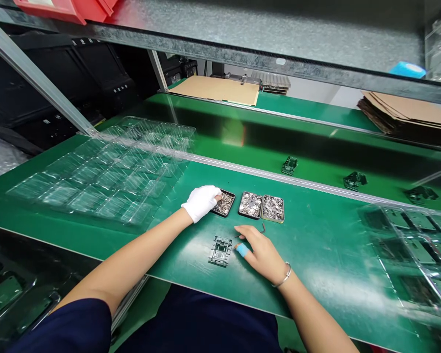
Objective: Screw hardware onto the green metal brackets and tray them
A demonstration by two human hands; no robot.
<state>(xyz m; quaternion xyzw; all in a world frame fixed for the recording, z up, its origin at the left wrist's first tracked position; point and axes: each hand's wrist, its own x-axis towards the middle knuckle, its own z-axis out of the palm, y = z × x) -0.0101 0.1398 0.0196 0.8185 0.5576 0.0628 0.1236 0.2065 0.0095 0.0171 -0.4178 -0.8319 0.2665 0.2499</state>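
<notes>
My left hand [201, 202], in a white glove with bare fingertips, reaches into a small dark tray of tiny metal parts [226, 203]. Its fingers are pinched together, and whatever is between them is too small to make out. Just in front of me lies a green-and-black slotted assembly [220, 251] on the bench. Beside its right edge is my right hand [259, 252], bare, with blue tape round the thumb; thumb and forefinger are apart. A thin dark piece [263, 228] shows behind the right hand; I cannot tell whether the hand touches it.
Two more small trays [250, 204] [273, 208] of metal parts stand right of the first. A clear compartment tray [106, 171] covers the left bench; another [419, 240] holds green parts at right. Several assemblies [289, 165] sit behind the metal rail. A metal shelf [242, 44] overhangs.
</notes>
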